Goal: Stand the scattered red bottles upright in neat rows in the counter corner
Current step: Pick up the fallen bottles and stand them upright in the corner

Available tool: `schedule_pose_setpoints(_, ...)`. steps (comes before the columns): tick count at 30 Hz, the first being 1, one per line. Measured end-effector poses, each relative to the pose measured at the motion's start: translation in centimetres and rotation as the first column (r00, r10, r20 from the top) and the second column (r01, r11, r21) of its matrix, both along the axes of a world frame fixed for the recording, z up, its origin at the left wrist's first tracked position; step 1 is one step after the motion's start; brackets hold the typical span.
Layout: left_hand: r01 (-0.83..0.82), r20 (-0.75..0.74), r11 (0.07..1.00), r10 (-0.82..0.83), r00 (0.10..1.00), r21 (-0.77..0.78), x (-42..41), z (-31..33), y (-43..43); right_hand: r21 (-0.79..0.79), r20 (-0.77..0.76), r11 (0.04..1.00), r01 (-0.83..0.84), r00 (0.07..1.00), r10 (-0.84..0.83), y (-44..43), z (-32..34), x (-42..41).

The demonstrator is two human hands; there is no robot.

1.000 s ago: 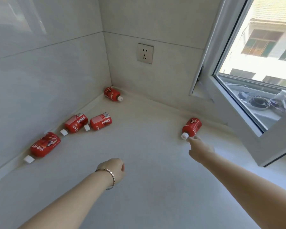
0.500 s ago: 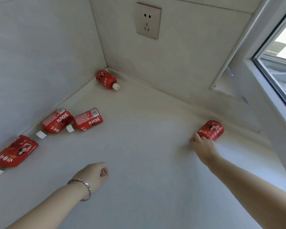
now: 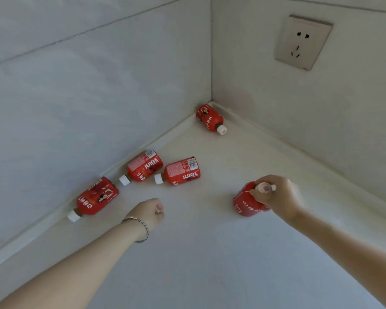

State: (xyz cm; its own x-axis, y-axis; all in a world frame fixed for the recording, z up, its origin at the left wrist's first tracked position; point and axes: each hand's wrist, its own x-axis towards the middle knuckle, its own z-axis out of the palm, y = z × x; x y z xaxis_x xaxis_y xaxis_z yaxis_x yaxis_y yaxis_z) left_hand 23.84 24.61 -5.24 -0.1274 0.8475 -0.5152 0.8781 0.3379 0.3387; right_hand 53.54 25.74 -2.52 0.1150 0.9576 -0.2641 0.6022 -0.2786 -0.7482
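My right hand (image 3: 274, 195) grips a red bottle (image 3: 246, 206) by its neck and white cap, holding it upright over the white counter (image 3: 210, 253). Three red bottles lie on their sides along the left wall: one nearest me (image 3: 96, 198), a second (image 3: 144, 166), and a third (image 3: 182, 170) just right of it. Another red bottle (image 3: 208, 118) lies in the corner with its cap pointing toward me. My left hand (image 3: 149, 211), with a bracelet on the wrist, hovers loosely closed and empty near the nearest lying bottle.
Tiled walls (image 3: 87, 85) meet at the corner behind the bottles. A wall socket (image 3: 302, 42) sits on the right wall above the counter.
My right hand has taken hold of the bottle by the right wall, lifted it upright and carried it left toward the corner. The view has swung left, and the window is out of sight.
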Motion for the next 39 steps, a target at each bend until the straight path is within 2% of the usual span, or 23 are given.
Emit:
schedule_pose_setpoints(3,-0.062,-0.059,0.988,0.071,0.996,0.14,-1.8,-0.4,3.1,-0.018,0.16,0.992,-0.121,0.98,0.122,2.2,-0.9,-3.5)
schedule_pose_setpoints(5,-0.028,-0.12,0.969,0.06,0.991,0.247,-2.4,-0.5,5.2,-0.032,0.238,0.984,-0.174,0.955,0.177,3.0,-0.9,-4.3)
schedule_pose_setpoints(7,0.033,-0.159,0.968,0.008,0.987,0.249,-3.0,-1.5,7.2,-0.05,0.295,0.972,-0.231,0.926,0.236,3.6,-1.0,-4.8)
schedule_pose_setpoints(11,0.114,-0.039,0.987,-0.111,0.993,0.111,-2.5,-4.1,9.2,-0.016,0.365,0.968,-0.252,0.9,0.24,3.5,-1.2,-5.1)
schedule_pose_setpoints(16,-0.016,0.252,0.965,-0.052,0.966,0.263,-2.0,-5.6,7.2,0.034,0.347,0.973,-0.229,0.915,0.204,3.3,-1.9,-4.7)
schedule_pose_setpoints(18,-0.044,0.25,0.936,-0.048,0.967,0.35,-1.4,-4.9,5.4,0.02,0.357,0.969,-0.248,0.907,0.225,3.2,-1.8,-4.8)
schedule_pose_setpoints(20,-0.003,0.2,0.906,-0.09,0.976,0.424,-1.0,-3.9,4.1,0.013,0.402,0.968,-0.252,0.887,0.226,2.9,-1.6,-4.9)
schedule_pose_setpoints(24,0.072,0.154,0.908,-0.148,0.977,0.412,-0.7,-0.7,1.4,-0.028,0.494,0.969,-0.244,0.839,0.226,2.2,-0.9,-5.4)
schedule_pose_setpoints(28,0.03,0.134,0.901,-0.097,0.986,0.432,-1.4,2.6,-4.2,-0.09,0.49,0.964,-0.25,0.832,0.261,0.6,0.5,-6.8)
schedule_pose_setpoints(31,-0.113,0.201,0.873,0.018,0.979,0.475,-3.7,4.7,-9.6,-0.116,0.501,0.941,-0.317,0.799,0.331,-1.7,1.5,-9.5)
schedule_pose_setpoints(34,-0.272,0.24,0.823,0.17,0.956,0.499,-7.0,6.6,-15.2,-0.127,0.449,0.909,-0.396,0.795,0.409,-4.8,3.5,-14.2)
schedule_pose_setpoints(36,-0.343,0.235,0.796,0.257,0.937,0.499,-9.6,7.4,-19.3,-0.142,0.449,0.845,-0.516,0.727,0.52,-7.4,5.0,-18.3)
schedule_pose_setpoints(39,-0.449,0.247,0.756,0.374,0.894,0.477,-14.5,8.1,-26.6,-0.153,0.475,0.702,-0.696,0.571,0.669,-12.9,6.8,-25.3)
